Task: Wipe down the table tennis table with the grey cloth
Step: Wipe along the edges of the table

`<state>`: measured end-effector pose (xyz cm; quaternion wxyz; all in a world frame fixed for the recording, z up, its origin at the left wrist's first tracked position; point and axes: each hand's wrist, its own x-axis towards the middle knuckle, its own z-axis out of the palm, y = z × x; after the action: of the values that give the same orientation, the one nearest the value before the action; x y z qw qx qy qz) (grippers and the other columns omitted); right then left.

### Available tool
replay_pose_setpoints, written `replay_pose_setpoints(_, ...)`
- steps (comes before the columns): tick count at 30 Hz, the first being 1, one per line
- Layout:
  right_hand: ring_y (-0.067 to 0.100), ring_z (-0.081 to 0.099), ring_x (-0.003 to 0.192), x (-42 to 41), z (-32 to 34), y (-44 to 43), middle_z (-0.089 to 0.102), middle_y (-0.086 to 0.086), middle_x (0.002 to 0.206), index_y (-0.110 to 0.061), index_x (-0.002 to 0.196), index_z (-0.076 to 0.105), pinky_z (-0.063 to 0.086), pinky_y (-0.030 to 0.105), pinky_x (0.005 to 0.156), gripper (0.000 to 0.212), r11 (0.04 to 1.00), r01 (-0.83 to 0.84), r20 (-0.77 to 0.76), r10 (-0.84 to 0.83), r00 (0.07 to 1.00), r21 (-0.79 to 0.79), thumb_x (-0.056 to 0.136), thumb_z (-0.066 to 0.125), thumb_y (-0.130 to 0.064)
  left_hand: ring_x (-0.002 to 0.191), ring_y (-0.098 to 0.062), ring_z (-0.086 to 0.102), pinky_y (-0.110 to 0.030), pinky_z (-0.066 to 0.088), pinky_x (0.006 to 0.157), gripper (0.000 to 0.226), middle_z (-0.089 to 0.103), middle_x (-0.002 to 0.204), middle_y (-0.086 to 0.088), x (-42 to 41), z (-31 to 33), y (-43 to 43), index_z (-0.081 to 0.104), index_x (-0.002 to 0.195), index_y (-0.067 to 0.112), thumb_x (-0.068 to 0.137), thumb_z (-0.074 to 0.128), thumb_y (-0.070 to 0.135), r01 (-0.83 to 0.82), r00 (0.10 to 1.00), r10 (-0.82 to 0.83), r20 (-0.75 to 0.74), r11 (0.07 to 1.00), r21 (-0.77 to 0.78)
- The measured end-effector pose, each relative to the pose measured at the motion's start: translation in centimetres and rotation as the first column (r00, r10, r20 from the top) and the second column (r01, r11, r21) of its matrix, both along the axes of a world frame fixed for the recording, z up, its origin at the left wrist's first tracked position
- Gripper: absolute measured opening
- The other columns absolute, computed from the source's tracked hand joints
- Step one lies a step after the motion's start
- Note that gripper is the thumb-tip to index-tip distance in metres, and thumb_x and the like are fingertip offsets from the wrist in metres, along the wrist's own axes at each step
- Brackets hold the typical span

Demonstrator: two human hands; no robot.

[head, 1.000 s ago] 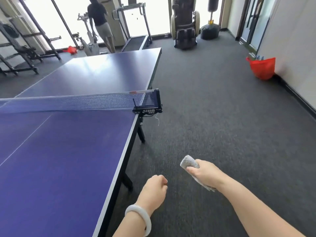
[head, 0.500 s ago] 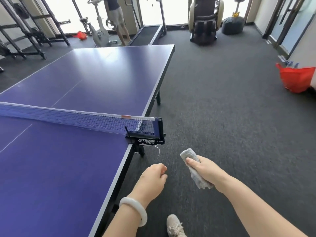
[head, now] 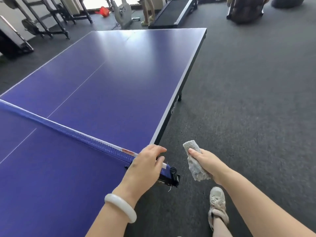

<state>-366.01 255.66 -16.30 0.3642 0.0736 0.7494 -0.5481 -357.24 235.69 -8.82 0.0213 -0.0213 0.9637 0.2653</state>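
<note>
Gripping grey cloth point(head: 195, 165) in right hand point(head: 207, 162), left hand point(head: 145, 165) over net point(head: 77, 133)

Right hand point(head: 207, 164) gripping grey cloth point(head: 196, 170), left hand point(head: 145, 165) over net post point(head: 173, 175)

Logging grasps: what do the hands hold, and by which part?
The right hand grips the grey cloth round its middle. The left hand lies on the end of the net; grip cannot be told.
</note>
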Motion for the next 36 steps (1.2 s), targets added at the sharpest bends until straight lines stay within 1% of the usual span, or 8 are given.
replay_pose_setpoints(4,0.023,0.063,0.078,-6.3,-2.9,-2.8,0.068,0.008,0.085,-0.003,0.109,0.06,0.048,0.035,0.077,0.043,0.992,-0.111,0.062,0.114,0.992,-0.057,0.1,0.052,-0.044,0.114,-0.005,0.05,-0.024,0.041,0.102,0.028,0.055,0.121,0.013,-3.8,-1.1,-0.8,0.059,0.128,0.024,0.102,0.05,0.024,-0.07,0.993,0.08,0.082,0.99,-0.125)
replay_pose_setpoints(12,0.03,0.067,0.101,-10.8,-9.2,-9.1,0.069,0.011,0.113,-0.017,0.124,0.06,0.053,0.041,0.094,0.049,0.989,-0.029,0.494,0.096,0.864,-0.142,0.097,0.051,-0.056,0.12,-0.015,0.052,-0.03,0.042,0.101,0.031,0.054,0.129,0.002,-15.3,-5.2,-7.0,0.056,0.132,0.016,0.103,0.046,0.021,-0.18,0.894,0.277,0.353,0.942,-0.284)
replay_pose_setpoints(20,0.019,0.074,0.081,-8.6,-13.1,-15.5,0.077,0.004,0.095,-0.014,0.114,0.066,0.055,0.03,0.068,0.024,0.881,0.351,0.749,0.004,0.663,-0.316,0.101,0.054,-0.031,0.151,-0.018,0.013,-0.036,0.024,0.12,0.052,0.011,0.165,0.0,-23.4,-14.3,-10.1,0.019,0.157,0.02,0.107,0.034,0.024,0.144,0.901,0.099,0.423,0.85,-0.507)
replay_pose_setpoints(23,0.022,0.074,0.095,-7.7,-13.2,-17.0,0.076,0.007,0.106,-0.013,0.127,0.059,0.058,0.038,0.082,0.028,0.796,0.482,0.811,0.019,0.585,-0.366,0.102,0.051,-0.022,0.152,-0.018,0.009,-0.035,0.019,0.121,0.055,0.008,0.166,0.002,-25.4,-16.5,-11.3,0.012,0.158,0.026,0.107,0.033,0.03,0.174,0.945,0.018,0.327,0.817,-0.549)
replay_pose_setpoints(26,0.02,0.066,0.112,-6.3,-13.6,-17.4,0.069,0.001,0.123,-0.02,0.146,0.04,0.049,0.041,0.104,0.048,0.785,0.439,0.747,0.044,0.664,-0.437,0.101,0.056,-0.024,0.152,-0.021,0.011,-0.034,0.01,0.124,0.055,0.012,0.165,0.0,-26.2,-18.1,-12.8,0.013,0.157,0.026,0.107,0.032,0.035,0.197,0.964,-0.061,0.258,0.814,-0.546)
replay_pose_setpoints(29,0.003,0.058,0.113,-5.0,-13.6,-18.2,0.057,-0.012,0.131,-0.028,0.156,0.008,0.047,0.017,0.092,0.081,0.868,0.202,0.574,0.112,0.811,-0.454,0.097,0.063,-0.032,0.153,-0.019,0.006,-0.036,0.002,0.125,0.052,0.011,0.165,0.001,-25.5,-19.5,-13.3,0.012,0.156,0.027,0.106,0.021,0.038,0.158,0.98,-0.076,0.184,0.86,-0.485)
replay_pose_setpoints(33,0.013,0.047,0.123,-4.2,-14.4,-20.4,0.03,0.002,0.154,-0.018,0.157,-0.006,0.043,0.017,0.092,0.1,0.963,0.064,0.362,0.036,0.931,-0.262,0.092,0.067,-0.039,0.152,-0.017,0.009,-0.037,0.004,0.125,0.055,0.015,0.165,0.002,-25.2,-20.2,-13.6,0.02,0.157,0.027,0.103,0.017,0.039,0.111,0.992,-0.071,0.108,0.895,-0.432)
replay_pose_setpoints(36,0.014,0.053,0.115,-3.8,-14.5,-21.3,0.031,0.007,0.151,-0.014,0.155,-0.002,0.048,0.016,0.084,0.103,0.978,0.096,0.291,-0.038,0.956,-0.186,0.088,0.07,-0.044,0.152,-0.017,0.009,-0.037,0.004,0.125,0.055,0.016,0.164,0.003,-25.2,-20.4,-13.6,0.021,0.157,0.028,0.103,0.018,0.038,0.098,0.994,-0.071,0.08,0.905,-0.415)
